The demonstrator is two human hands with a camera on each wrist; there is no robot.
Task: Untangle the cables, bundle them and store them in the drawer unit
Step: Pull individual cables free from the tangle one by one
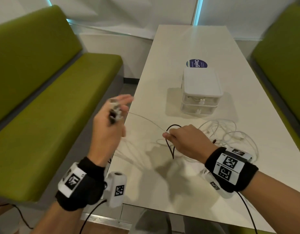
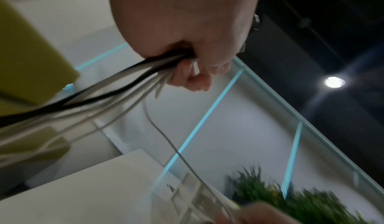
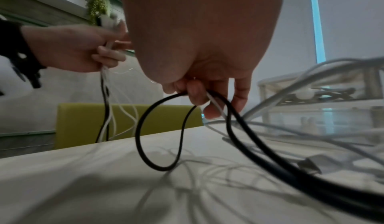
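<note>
A tangle of white cables (image 1: 230, 132) lies on the white table (image 1: 188, 41) in front of a small white two-drawer unit (image 1: 200, 92); both drawers look closed. My left hand (image 1: 112, 119) is raised beyond the table's left edge and grips a bunch of white and black cable ends (image 2: 145, 73). One thin white cable (image 1: 146, 119) runs taut from it to my right hand (image 1: 178, 139). That hand is low over the table and pinches the white cable (image 3: 214, 101) together with a black cable loop (image 3: 166, 129).
Green benches (image 1: 53, 107) flank the table on both sides. A round blue sticker (image 1: 196, 63) sits behind the drawer unit. More cable strands hang from my left hand down past the table's left edge (image 1: 134, 102). Black sensor leads trail from both wristbands.
</note>
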